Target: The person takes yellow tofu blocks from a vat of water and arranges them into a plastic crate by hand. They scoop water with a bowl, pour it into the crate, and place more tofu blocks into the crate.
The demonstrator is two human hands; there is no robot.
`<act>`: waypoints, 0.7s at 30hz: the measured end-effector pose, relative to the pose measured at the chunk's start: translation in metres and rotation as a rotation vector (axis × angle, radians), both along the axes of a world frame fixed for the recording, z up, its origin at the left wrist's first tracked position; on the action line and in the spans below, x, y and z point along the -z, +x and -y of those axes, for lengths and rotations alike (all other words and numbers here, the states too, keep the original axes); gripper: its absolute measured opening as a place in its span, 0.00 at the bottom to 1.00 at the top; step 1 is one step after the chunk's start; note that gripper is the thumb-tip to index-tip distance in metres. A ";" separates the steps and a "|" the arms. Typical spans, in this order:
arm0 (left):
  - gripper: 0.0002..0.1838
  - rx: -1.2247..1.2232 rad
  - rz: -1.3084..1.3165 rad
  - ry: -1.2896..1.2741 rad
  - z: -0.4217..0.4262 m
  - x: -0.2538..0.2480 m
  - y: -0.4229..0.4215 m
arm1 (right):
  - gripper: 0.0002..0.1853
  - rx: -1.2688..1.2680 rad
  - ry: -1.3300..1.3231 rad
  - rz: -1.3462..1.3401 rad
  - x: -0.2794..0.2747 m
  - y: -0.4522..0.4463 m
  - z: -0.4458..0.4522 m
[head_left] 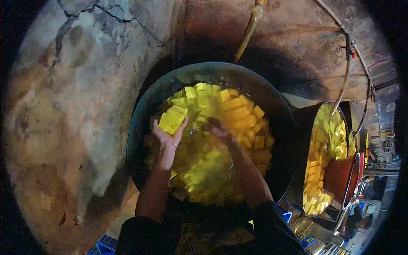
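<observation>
A big round dark vat [140, 102] in front of me holds cloudy yellowish water with many yellow tofu blocks [236, 108] in it. Over its left side my left hand [170, 131] is closed around a few yellow tofu blocks [172, 121], lifted above the water and cupped from below. My right hand [217, 129] reaches down at the vat's middle, at the water's surface among the blocks. Its fingers are dark and partly hidden, so what they grip, if anything, does not show.
A cracked wall [80, 106] rises on the left. A hose [248, 36] hangs behind the vat. To the right stands a second vat [310, 144] of yellow blocks, with a red tub [342, 178] beside it. Another person [355, 223] is at the far lower right. Blue crates [106, 244] lie below.
</observation>
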State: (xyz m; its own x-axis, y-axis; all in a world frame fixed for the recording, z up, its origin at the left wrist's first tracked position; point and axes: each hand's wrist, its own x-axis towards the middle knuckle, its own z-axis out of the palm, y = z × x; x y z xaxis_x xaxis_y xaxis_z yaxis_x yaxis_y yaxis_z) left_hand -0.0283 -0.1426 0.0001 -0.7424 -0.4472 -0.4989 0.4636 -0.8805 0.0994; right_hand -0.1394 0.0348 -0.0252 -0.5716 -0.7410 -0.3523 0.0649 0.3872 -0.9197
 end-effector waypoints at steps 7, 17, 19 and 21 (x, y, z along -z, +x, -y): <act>0.25 0.172 0.345 -0.056 -0.066 0.018 -0.016 | 0.15 0.307 -0.374 0.259 -0.117 0.052 -0.052; 0.21 0.413 -0.165 -0.176 -0.179 0.010 -0.025 | 0.28 0.483 -0.150 -0.368 -0.179 0.103 -0.096; 0.21 0.502 -0.171 -0.149 -0.203 -0.007 -0.018 | 0.30 0.499 0.117 -0.594 -0.195 0.109 -0.109; 0.21 0.610 -0.177 -0.114 -0.223 -0.055 -0.009 | 0.38 0.546 0.446 -0.888 -0.203 0.112 -0.130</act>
State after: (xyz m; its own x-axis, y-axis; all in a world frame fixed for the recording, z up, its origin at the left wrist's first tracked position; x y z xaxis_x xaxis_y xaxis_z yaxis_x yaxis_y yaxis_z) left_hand -0.0370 0.0800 0.0547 -0.9466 0.0379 -0.3203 -0.0987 -0.9795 0.1758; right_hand -0.0275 0.1652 0.1780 -0.9594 -0.2255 0.1692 -0.2811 0.8117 -0.5120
